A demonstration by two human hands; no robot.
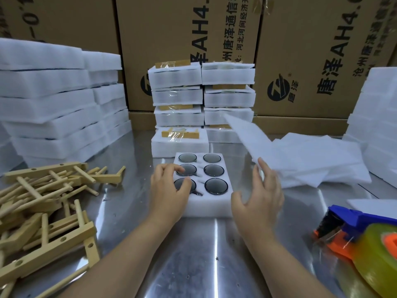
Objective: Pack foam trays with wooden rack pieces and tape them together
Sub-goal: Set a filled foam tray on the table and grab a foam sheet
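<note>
A white foam tray (207, 208) lies on the metal table at the centre, with six dark round glass pieces set in its wells. My left hand (168, 195) rests on the tray's left side, its loosely bent fingers touching the two nearer left pieces. My right hand (261, 198) is raised at the tray's right edge and holds the near end of a thin white foam sheet (245, 136), which slants up and away from it. Loose wooden rack pieces (43, 203) are piled at the left. A blue and orange tape dispenser (352, 233) with clear tape lies at the right front.
Taped foam packs (202, 97) with wooden pieces on top are stacked behind the tray. Empty foam trays (55, 104) are piled at the left, and more foam blocks (378, 130) stand at the right. Loose foam sheets (318, 160) lie at the right. Cardboard boxes (300, 50) close off the back.
</note>
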